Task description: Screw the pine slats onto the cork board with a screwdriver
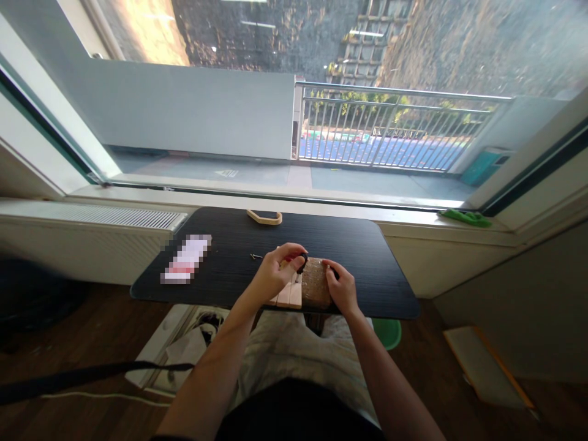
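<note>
A brown speckled block (316,283) lies at the near edge of the small black table (358,257), with pale wooden pieces (290,296) beside it on the left. My left hand (275,272) is closed on a screwdriver (298,263) with a red and black handle, its tip pointing down at the wood. My right hand (340,286) presses against the right side of the brown block, fingers curled round it.
A light wooden frame piece (264,216) lies at the table's far edge. A small screw (255,256) lies left of my hands. A blurred white-and-red packet (186,259) sits at the left. A green cloth (465,217) rests on the windowsill.
</note>
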The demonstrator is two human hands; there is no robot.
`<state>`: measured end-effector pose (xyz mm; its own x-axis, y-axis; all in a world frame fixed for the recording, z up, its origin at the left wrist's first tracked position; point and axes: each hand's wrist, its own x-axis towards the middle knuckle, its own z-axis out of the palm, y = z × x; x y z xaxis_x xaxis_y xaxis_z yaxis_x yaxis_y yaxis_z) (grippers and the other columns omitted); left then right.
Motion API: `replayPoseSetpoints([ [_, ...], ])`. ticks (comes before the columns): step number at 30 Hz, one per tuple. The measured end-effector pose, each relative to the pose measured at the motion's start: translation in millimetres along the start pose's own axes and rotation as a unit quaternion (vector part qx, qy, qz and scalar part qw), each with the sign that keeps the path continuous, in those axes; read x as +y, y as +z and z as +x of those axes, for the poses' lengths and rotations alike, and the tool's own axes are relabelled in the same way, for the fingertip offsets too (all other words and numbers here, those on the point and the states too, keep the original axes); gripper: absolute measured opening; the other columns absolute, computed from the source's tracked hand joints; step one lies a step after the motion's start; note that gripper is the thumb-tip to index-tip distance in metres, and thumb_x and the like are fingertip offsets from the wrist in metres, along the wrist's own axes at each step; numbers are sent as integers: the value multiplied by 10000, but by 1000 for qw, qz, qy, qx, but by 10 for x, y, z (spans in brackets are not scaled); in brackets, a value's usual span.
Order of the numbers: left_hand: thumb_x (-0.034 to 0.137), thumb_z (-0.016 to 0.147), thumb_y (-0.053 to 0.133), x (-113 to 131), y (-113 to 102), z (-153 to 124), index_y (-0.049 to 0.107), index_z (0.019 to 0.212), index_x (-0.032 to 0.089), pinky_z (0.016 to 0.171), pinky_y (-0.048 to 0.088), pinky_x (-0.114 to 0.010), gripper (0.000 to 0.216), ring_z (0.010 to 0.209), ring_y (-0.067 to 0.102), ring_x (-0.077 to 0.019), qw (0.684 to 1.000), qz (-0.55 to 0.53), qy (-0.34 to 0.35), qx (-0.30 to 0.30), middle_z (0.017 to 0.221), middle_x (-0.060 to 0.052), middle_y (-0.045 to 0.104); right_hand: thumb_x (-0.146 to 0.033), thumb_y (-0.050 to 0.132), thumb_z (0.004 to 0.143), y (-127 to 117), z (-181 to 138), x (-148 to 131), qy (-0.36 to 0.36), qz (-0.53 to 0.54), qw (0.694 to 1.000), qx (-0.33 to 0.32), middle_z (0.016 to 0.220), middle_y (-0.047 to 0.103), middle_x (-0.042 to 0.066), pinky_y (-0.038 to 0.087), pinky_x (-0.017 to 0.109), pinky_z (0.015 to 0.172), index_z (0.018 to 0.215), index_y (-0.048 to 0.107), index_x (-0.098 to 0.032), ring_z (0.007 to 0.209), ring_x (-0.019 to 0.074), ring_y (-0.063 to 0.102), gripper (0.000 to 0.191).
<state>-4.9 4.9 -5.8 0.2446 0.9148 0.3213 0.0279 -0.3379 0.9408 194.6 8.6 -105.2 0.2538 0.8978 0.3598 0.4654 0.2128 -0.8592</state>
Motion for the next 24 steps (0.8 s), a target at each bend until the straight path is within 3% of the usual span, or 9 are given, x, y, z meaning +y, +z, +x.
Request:
replayPoseSetpoints([
  [6,374,800,718,36,5,31,678,941,154,737,501,-282,264,789,639,-171,995,-79,-42,-32,838,-55,706,-323,496,811,2,-3,-2,0,0,1000,1,1017,780,64,536,393,921,959,773,-223,962,250,708,329],
  [16,423,822,687,16,18,98,650,921,168,717,462,-282,276,738,600,-156,991,-104,-39,-78,787,-35,678,-327,494,816,3,-2,9,4,-3,1000,-4,1028,777,73,533,400,925,974,769,-213,976,254,706,337],
  [24,436,819,670,-1,14,110,622,900,164,725,449,-302,288,743,576,-166,986,-147,-54,-66,784,-40,642,-315,490,819,-1,-9,1,1,-2,1000,-1,1025,778,67,535,396,927,970,770,-218,976,251,706,333],
])
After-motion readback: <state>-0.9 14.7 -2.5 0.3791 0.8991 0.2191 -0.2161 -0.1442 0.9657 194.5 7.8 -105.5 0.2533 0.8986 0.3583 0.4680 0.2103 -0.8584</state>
